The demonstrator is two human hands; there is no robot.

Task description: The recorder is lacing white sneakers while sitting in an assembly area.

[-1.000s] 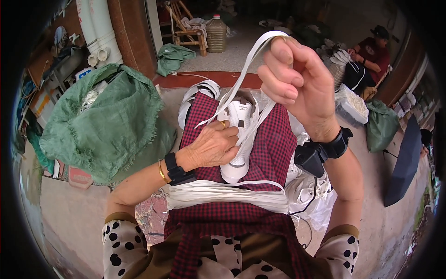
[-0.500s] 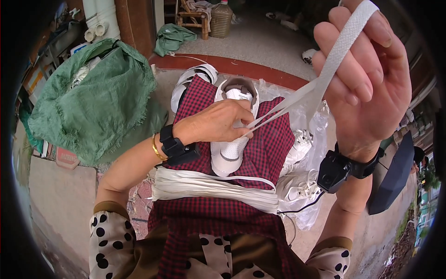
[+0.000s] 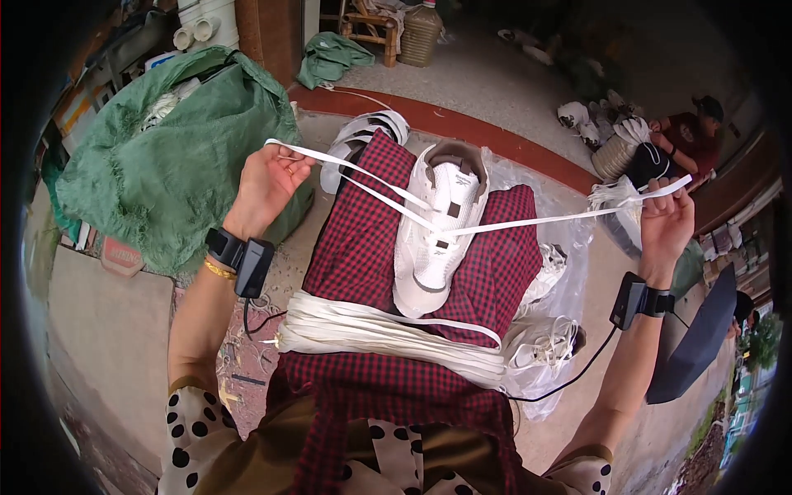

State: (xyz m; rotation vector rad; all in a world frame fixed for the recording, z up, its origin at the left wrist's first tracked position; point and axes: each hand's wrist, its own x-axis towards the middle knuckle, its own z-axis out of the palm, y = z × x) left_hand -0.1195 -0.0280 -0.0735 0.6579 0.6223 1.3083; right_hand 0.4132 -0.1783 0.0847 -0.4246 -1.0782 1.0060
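A white sneaker (image 3: 425, 268) lies on the red-and-black checked cloth (image 3: 355, 239) over my lap, its toe toward me. A flat white shoelace (image 3: 536, 221) is threaded at the shoe's front and pulled out to both sides. My left hand (image 3: 272, 183), raised beside the green sack, is closed on the left stretch of lace. Far out to the right, my right hand (image 3: 667, 223) pinches the other stretch near its end. Across my lap, nearer than the shoe's toe, rests a bundle of white laces (image 3: 379, 334).
A big green sack (image 3: 181, 165) stands at the left. More white sneakers (image 3: 536, 346) lie on clear plastic to the right, and white shoe parts (image 3: 375, 128) sit beyond the cloth. Another person (image 3: 693, 140) sits at the far right. A dark cable (image 3: 569, 384) runs from my right wrist device.
My left hand has left the shoe and moved out to the left with lace in it. My right hand has gone lower and farther away. The lace now spreads to both sides.
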